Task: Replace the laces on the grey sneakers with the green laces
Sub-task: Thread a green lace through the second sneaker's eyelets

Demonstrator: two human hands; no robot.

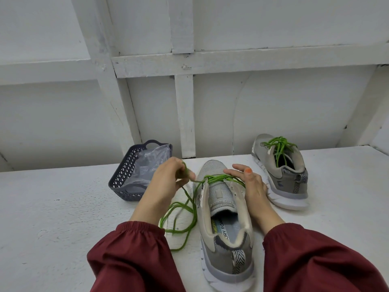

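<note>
Left hand [168,182] grip pinches green lace [219,178], likely limp, best held near tip; right hand [251,184] fingers apart, steadying sneaker [223,194]

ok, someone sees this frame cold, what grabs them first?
The bright green lace, part threaded through the near grey sneaker at centre, its slack looping to the left. The left hand pinches it while the right hand rests on the sneaker's side. Back right stands the second sneaker, already laced green; a dark basket holding a plastic bag sits back left.
</note>
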